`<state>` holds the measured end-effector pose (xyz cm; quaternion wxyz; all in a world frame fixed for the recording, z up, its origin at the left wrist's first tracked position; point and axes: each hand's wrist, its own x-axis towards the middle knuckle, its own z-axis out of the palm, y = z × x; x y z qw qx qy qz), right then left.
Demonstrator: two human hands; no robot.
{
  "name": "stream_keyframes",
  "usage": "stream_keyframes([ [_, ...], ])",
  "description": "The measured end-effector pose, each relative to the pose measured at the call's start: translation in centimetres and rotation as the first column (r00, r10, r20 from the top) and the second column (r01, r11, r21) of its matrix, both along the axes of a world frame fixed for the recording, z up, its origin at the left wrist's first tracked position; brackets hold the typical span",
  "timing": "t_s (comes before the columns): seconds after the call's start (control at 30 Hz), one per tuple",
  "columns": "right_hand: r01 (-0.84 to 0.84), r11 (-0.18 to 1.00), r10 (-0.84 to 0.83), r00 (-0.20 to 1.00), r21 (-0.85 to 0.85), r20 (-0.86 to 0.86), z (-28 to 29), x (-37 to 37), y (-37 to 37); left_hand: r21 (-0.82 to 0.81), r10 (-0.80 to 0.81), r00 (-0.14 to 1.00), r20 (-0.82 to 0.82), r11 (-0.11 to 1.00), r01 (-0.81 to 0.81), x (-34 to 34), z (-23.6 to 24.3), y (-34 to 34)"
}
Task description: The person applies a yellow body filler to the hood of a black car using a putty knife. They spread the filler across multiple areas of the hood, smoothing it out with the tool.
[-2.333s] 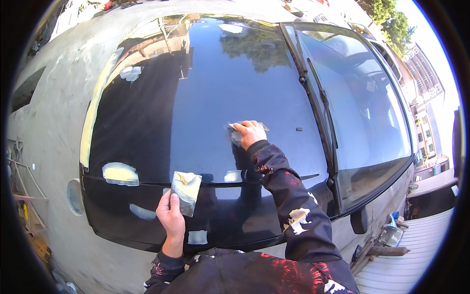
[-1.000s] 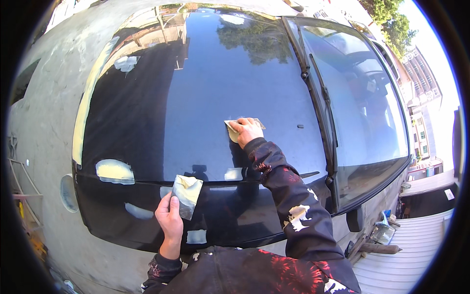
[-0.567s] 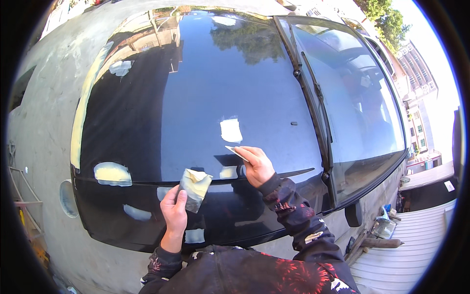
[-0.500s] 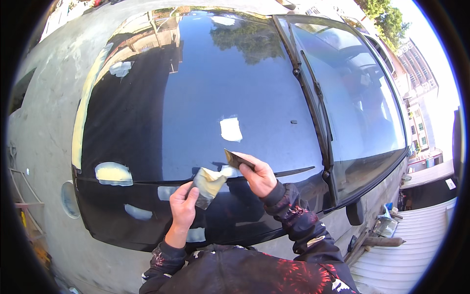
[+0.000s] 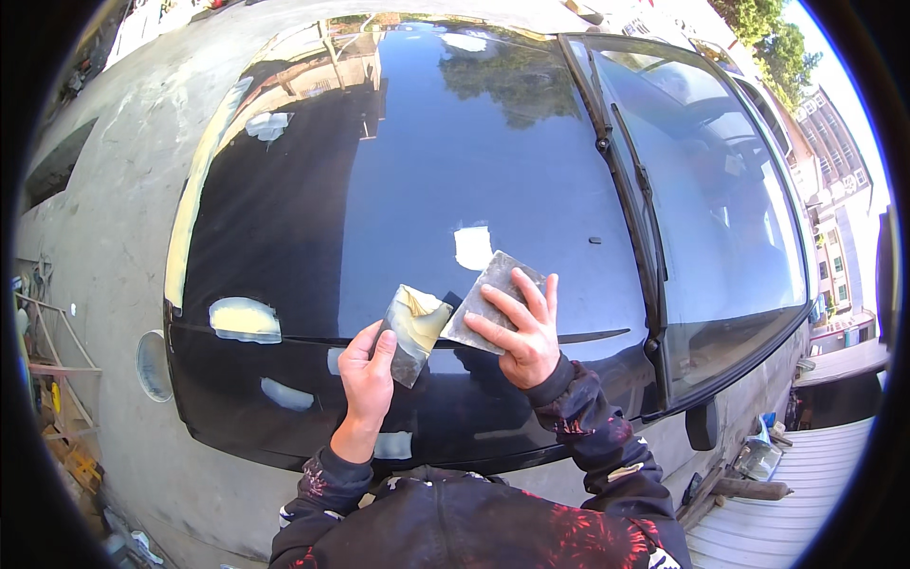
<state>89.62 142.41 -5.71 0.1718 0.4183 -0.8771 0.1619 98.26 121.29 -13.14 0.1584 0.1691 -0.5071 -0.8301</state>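
My left hand (image 5: 368, 375) pinches a dark, flat putty spreader (image 5: 408, 366) between thumb and fingers. A thick lump of pale yellow putty (image 5: 415, 321) covers its upper part. Close beside it, my right hand (image 5: 527, 334) grips a second flat grey spreader (image 5: 499, 292), its broad face toward me and my fingers lying over it. The spreaders' near edges almost meet; whether they touch I cannot tell. Both are held above the dark, glossy car hood (image 5: 417, 190). Just beyond the right spreader is a whitish square patch (image 5: 472, 247) on the hood.
More filler patches mark the hood, including a yellowish one (image 5: 245, 321) at left and a grey one (image 5: 287, 394) nearer me. Wipers (image 5: 633, 199) and windshield (image 5: 706, 190) lie to the right, a side mirror (image 5: 701, 425) at lower right. A frame (image 5: 62, 370) stands at far left.
My right hand has turned its spreader from edge-on to broad face toward me, fingers now spread over it. The left still holds the putty-loaded spreader. The view has shifted slightly left.
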Motion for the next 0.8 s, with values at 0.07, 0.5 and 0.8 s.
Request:
stream_keyframes([
  [0.07,-0.060,0.995,0.067,0.993,-0.078,0.099,-0.1,-0.3,-0.5,-0.014,-0.018,1.000,0.016,1.000,0.018,-0.2,0.2,0.4],
  [0.5,-0.170,0.964,0.151,0.983,0.206,0.104,-6.6,-12.5,3.0,-0.118,0.230,0.973,0.033,0.967,-0.225,-0.7,-1.8,-1.8],
  [0.8,-0.526,0.794,0.436,0.842,0.306,0.317,-9.7,-20.8,-0.1,-0.267,0.268,0.944,0.192,0.940,-0.212,1.7,-3.5,-1.4],
])
